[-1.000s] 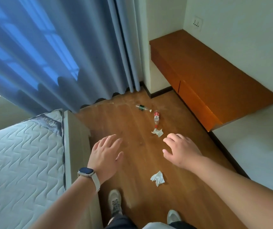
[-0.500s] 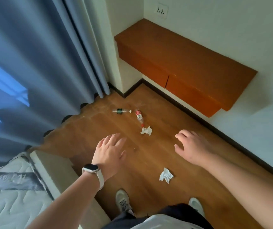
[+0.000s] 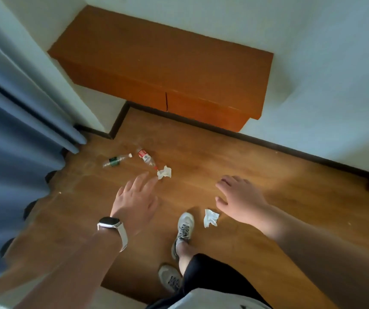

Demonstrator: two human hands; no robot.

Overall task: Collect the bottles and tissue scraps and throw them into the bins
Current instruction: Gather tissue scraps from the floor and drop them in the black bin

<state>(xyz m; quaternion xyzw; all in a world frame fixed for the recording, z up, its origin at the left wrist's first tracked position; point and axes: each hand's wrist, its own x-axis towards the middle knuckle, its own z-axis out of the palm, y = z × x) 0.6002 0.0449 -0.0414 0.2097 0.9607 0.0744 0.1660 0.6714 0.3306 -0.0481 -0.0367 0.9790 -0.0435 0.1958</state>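
Observation:
Two clear plastic bottles lie on the wooden floor: a green-labelled bottle (image 3: 114,161) near the curtain and a red-labelled bottle (image 3: 146,157) just right of it. A crumpled white tissue scrap (image 3: 164,172) lies at the red-labelled bottle's cap end. A second tissue scrap (image 3: 210,217) lies nearer me, beside my forward shoe. My left hand (image 3: 135,200), with a watch on its wrist, hovers open, its fingertips just short of the far scrap. My right hand (image 3: 239,198) hangs open above and right of the near scrap. Both hands hold nothing. No bin is in view.
A blue curtain (image 3: 18,139) hangs along the left. A wall-mounted wooden desk (image 3: 168,63) with drawers juts from the far white wall. My two shoes (image 3: 184,226) stand on the floor (image 3: 268,175) close to the near scrap. A pale bed edge shows at bottom left.
The view has swung right and down, so the bed has nearly left the frame. One foot has stepped forward beside the near scrap. Both hands stay open and now reach closer to the litter.

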